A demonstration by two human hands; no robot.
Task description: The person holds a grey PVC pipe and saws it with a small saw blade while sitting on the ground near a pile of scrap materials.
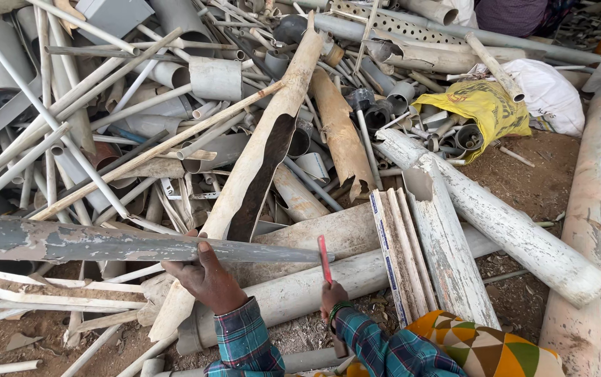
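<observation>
Hands: left hand (206,276) grips long grey pipe (105,242), which runs off to its left; right hand (332,297) is closed around red blade (324,258), upright at pipe's end. Scrap pipe pile (258,126) beyond both.

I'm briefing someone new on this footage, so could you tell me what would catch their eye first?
A huge heap of broken grey and white plastic pipes fills the ground. At the front, the left hand steadies a long grey pipe lying crosswise, while the right hand holds a red blade at its end. A yellow sack lies upper right.
</observation>
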